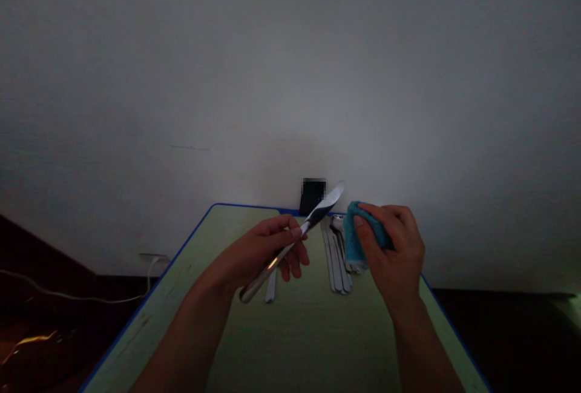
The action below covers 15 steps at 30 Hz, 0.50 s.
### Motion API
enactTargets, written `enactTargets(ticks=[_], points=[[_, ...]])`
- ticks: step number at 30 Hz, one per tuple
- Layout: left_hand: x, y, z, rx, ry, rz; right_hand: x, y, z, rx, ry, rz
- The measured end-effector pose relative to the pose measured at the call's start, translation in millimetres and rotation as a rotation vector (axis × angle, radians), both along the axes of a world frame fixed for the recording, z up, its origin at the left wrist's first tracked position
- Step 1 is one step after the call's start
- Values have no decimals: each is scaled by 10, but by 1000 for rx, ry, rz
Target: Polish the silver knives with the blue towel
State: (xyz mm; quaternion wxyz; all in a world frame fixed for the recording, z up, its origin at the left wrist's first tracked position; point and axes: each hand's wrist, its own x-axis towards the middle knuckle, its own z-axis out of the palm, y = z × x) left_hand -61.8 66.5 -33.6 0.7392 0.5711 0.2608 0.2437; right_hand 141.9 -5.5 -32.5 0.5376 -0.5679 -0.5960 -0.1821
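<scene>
A shiny metal table knife (pixel 278 258) is pinched between the thumb and fingers of my left hand (pixel 272 244). It slants, its blade pointing up and to the right, its handle end near my wrist. My right hand (pixel 394 238) is closed on a folded blue-green cloth (pixel 356 235), held apart from the blade. Behind the cloth, several pieces of metal cutlery (pixel 336 263) lie side by side on the table, spoons among them, partly covered by the cloth. Under my left hand lies another cutlery handle (pixel 271 289), its far end hidden.
The pale table (pixel 290 344) has a blue edge and stands against a grey wall (pixel 290 78). A dark upright object (pixel 312 196), partly blurred, leans at the back edge. A white cable (pixel 149 278) runs from a wall socket at the left. The floor is dark.
</scene>
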Motion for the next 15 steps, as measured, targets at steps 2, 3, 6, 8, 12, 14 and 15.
enactTargets(ticks=[2,3,6,8,12,14,15], points=[[30,1,6,-40,-32,60,-43,-14,4,-23,2,45],[42,2,6,-65,-47,87,-69,-21,2,-38,-2,65],[60,11,-8,-120,-88,157,-158,-35,-21,-78,-33,116],[64,23,-33,-135,-111,176,-218,-41,-49,-101,-55,157],[78,45,-90,-154,-134,198,-314,-48,-108,-156,-84,238],[90,48,-104,-146,-128,226,-340,-47,-126,-181,-94,246],[96,47,-107,-135,-126,238,-349,-45,-131,-189,-104,247]])
